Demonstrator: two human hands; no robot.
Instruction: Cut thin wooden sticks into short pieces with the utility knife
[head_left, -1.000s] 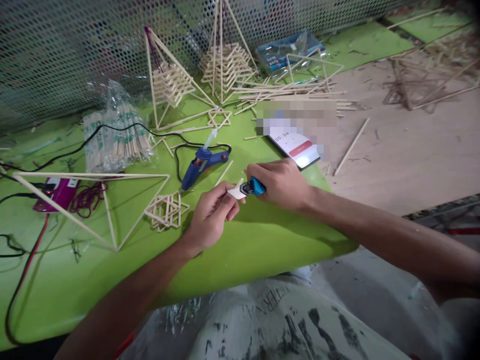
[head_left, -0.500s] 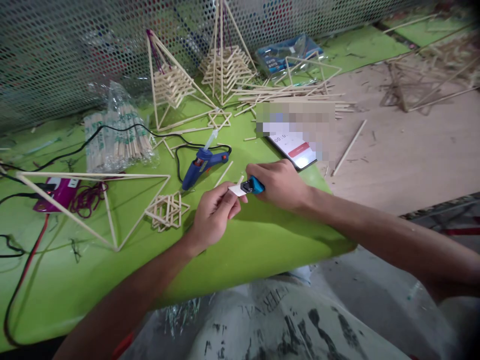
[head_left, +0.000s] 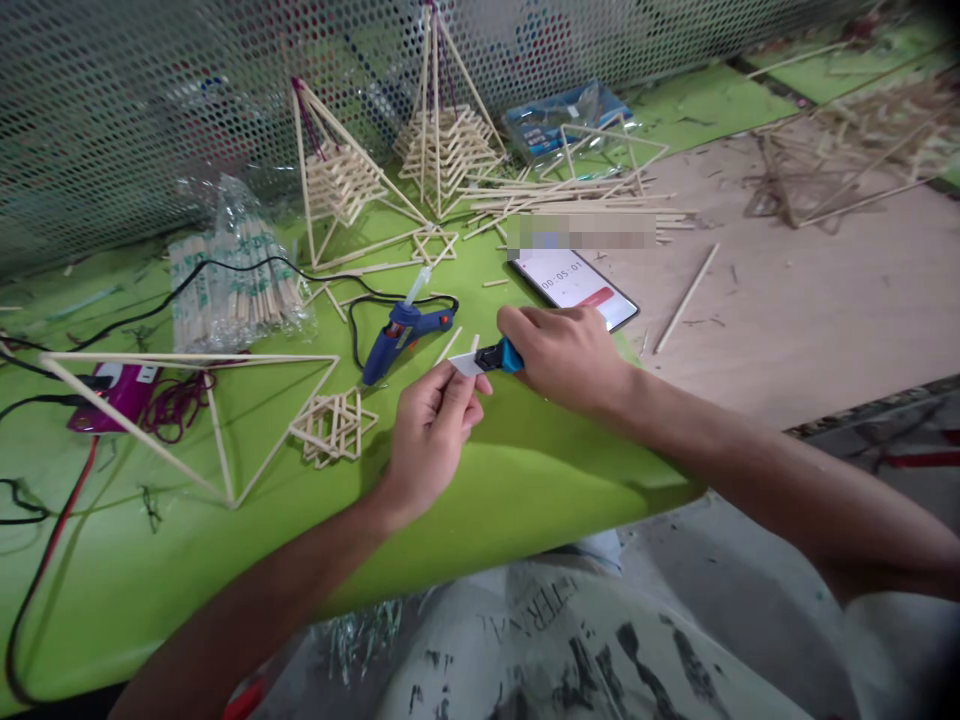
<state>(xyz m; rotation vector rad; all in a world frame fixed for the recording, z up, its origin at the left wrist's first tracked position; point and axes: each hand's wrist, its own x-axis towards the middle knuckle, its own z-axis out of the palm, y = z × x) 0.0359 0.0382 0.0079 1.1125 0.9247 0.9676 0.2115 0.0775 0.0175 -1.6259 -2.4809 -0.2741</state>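
My right hand (head_left: 562, 355) is closed round the blue handle of a utility knife (head_left: 491, 357), its wide blade pointing left. In my left hand (head_left: 439, 420) a short wooden stick (head_left: 475, 342) is pinched, its tip showing just above the blade. The blade lies across the stick near my left thumb and fingers. Just beyond the left hand, a blue hot glue gun (head_left: 397, 335) rests on the green table (head_left: 525, 470). Left of that hand sits a small star-shaped stick frame (head_left: 335, 428).
A phone with a running timer (head_left: 577, 285) lies beyond my right hand. Two stick pyramids (head_left: 341, 180) stand at the back beside a pile of loose sticks (head_left: 555, 195). A large triangular frame (head_left: 232, 490), a purple power strip (head_left: 120, 395) and bagged chopsticks (head_left: 240, 265) occupy the left.
The knife has shifted slightly left and up relative to my left hand, with both grips kept. The view has moved a little, and the phone's timer digits show more clearly.
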